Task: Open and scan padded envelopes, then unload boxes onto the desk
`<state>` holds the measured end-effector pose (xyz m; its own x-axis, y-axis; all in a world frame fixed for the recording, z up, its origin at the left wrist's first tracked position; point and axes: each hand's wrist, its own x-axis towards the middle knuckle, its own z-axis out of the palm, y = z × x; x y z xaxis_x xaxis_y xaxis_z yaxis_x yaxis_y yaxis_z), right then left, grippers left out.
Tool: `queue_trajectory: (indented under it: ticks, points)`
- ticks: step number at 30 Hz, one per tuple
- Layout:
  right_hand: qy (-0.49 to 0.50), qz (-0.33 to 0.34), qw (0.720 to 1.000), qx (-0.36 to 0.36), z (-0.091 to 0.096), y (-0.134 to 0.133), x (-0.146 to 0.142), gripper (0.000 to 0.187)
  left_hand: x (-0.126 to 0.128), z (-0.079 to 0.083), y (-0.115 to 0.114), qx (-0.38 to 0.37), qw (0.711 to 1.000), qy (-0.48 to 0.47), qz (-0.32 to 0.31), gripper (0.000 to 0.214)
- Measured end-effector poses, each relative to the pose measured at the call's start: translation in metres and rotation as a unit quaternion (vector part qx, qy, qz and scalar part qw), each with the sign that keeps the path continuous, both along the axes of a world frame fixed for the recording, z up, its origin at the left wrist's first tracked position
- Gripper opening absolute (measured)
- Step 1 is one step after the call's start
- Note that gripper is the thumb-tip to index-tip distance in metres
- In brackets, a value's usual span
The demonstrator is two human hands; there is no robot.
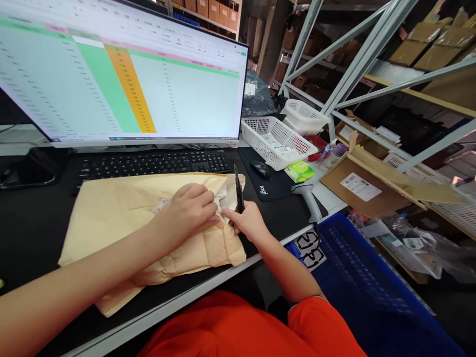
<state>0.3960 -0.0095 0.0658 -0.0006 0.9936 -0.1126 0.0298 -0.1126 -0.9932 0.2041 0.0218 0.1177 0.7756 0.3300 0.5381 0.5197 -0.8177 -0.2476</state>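
A large tan padded envelope (122,218) lies flat on the black desk (29,228) in front of the keyboard. My left hand (189,208) presses down on the envelope near its right end, fingers curled over a pale label area. My right hand (247,220) grips a black utility knife (238,191), its blade end pointing up and away from me, right at the envelope's right edge. The two hands almost touch.
A black keyboard (152,162) and a wide monitor (122,74) with a spreadsheet stand behind. A mouse (260,169) on a mousepad, a barcode scanner (308,198), white baskets (277,141) and a green packet (299,171) lie right. A blue crate (357,277) and cardboard boxes (368,183) sit beyond the desk edge.
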Motion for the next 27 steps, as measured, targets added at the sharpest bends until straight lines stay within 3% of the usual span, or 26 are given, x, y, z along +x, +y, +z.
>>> queue_trajectory:
  ticks: [4,7,9,11,13,16,20,23,25,27]
  points:
    - [-0.006,-0.023,1.000,0.015,0.000,0.013,0.020,0.040,-0.016,0.008,0.034,-0.171,0.985,0.026,-0.023,0.038]
    - [-0.032,-0.069,0.997,0.022,0.001,0.026,0.048,0.039,-0.037,0.026,0.052,-0.302,0.952,0.046,-0.016,0.042]
    - [-0.037,-0.055,0.998,0.014,0.000,0.035,0.062,0.039,-0.046,0.037,0.055,-0.366,0.929,0.053,-0.003,0.043]
    - [-0.026,-0.021,0.999,0.012,0.000,0.042,0.069,0.042,-0.048,0.042,0.055,-0.372,0.928,0.029,0.003,0.040]
    - [-0.012,-0.011,1.000,0.014,-0.001,0.046,0.069,0.048,-0.048,0.040,0.053,-0.315,0.948,-0.047,0.012,0.043]
    - [-0.018,-0.041,0.999,0.005,-0.004,0.043,0.065,0.055,-0.061,0.025,0.045,-0.208,0.965,-0.143,0.071,0.055]
    - [-0.072,-0.067,0.995,-0.010,-0.018,0.023,0.065,0.051,-0.109,-0.012,0.016,-0.135,0.954,-0.103,0.247,0.047]
    - [-0.118,-0.048,0.992,-0.020,-0.030,0.002,0.067,0.043,-0.145,-0.041,-0.017,-0.199,0.904,-0.111,0.362,0.041]
    - [-0.146,-0.047,0.988,-0.004,-0.034,-0.010,0.067,0.040,-0.156,-0.055,-0.037,-0.272,0.848,-0.162,0.424,0.045]
    - [-0.177,-0.052,0.983,0.018,-0.035,-0.018,0.067,0.038,-0.159,-0.065,-0.053,-0.320,0.834,-0.165,0.419,0.044]
